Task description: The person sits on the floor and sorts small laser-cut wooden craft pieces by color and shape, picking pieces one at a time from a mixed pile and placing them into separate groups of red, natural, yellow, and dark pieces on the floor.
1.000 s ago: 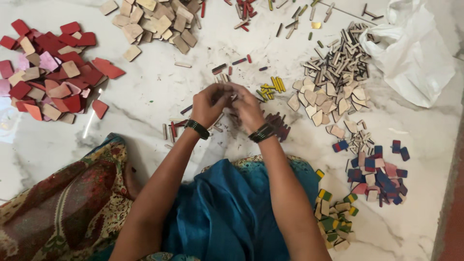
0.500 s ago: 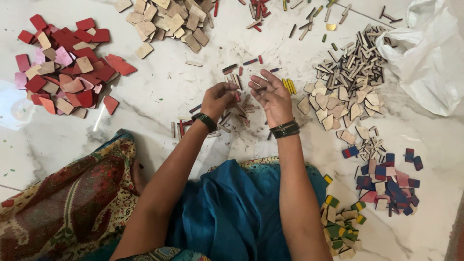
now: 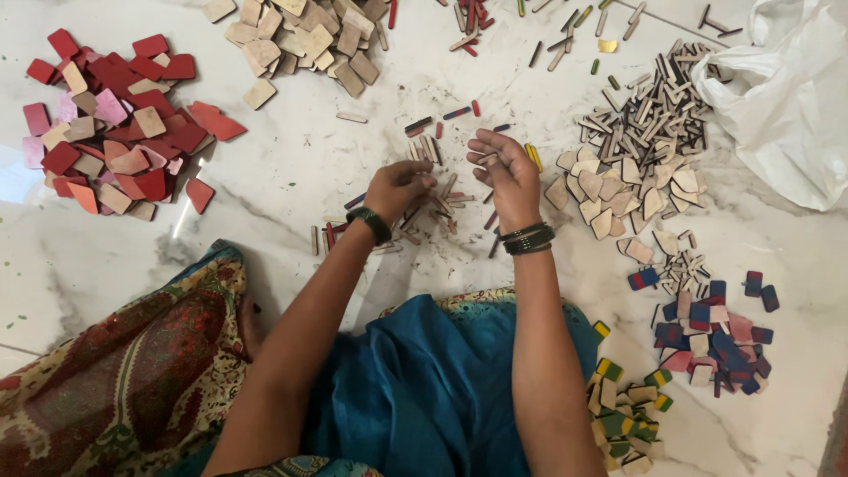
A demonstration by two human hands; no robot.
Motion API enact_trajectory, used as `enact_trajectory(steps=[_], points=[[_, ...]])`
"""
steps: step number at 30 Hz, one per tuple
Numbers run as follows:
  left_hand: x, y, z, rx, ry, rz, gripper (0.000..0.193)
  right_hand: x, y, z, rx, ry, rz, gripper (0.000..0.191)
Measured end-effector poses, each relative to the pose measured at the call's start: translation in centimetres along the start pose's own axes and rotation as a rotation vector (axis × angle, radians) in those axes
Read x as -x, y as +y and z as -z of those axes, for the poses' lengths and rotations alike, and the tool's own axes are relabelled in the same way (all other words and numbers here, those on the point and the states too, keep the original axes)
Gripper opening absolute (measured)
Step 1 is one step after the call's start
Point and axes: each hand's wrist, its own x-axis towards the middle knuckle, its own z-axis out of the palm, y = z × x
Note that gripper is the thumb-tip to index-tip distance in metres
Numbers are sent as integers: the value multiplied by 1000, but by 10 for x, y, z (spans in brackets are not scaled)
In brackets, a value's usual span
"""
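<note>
White marble floor [image 3: 291, 168] with grey veins fills the view, and a seated person's blue cloth [image 3: 424, 389] and patterned red cloth [image 3: 115, 380] cover the lower part; far left lies one heap of red and pink tiles [image 3: 115, 124], too many and too overlapped to count; at the top left of centre sits one heap of plain tan squares [image 3: 300, 40], also too many to count; between the two hands and just below them lies a loose scatter of thin sticks [image 3: 428, 208], red, tan and dark, past counting; the left hand [image 3: 399, 187], with a dark band at the wrist, is curled almost shut over this scatter, and whether it pinches a stick I cannot tell; the right hand [image 3: 505, 172], bangles at the wrist, is turned palm up with fingers half bent, its grip loose around what look like a few thin sticks; right of it stands one pile of tan leaf-shaped pieces and small strips [image 3: 636, 159]; lower right lie one cluster of blue, pink and red blocks [image 3: 715, 340] and, beside the knee, one cluster of green and yellow blocks [image 3: 627, 411]; the only container, a white plastic bag [image 3: 786, 97], lies crumpled at the top right corner, its contents hidden.
</note>
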Motion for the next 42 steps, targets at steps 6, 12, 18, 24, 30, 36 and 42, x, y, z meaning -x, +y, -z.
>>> enact_trajectory(steps=[6,12,18,24,30,36,42], points=[[-43,46,-17,164,-38,-365,46,-2,-1,14,-34,48,4,32],[-27,49,23,-547,155,-515,41,-2,-10,39,-204,151,9,36],[18,23,90,-527,238,-393,27,6,-17,54,-546,73,-4,43],[50,20,105,-473,309,-372,16,4,-13,48,-438,68,15,45],[56,22,92,-619,411,-461,14,9,-13,42,-372,113,51,42],[58,24,91,-630,397,-517,12,10,-13,40,-341,87,97,47],[55,21,92,-626,401,-508,13,-1,4,91,-155,286,255,46]])
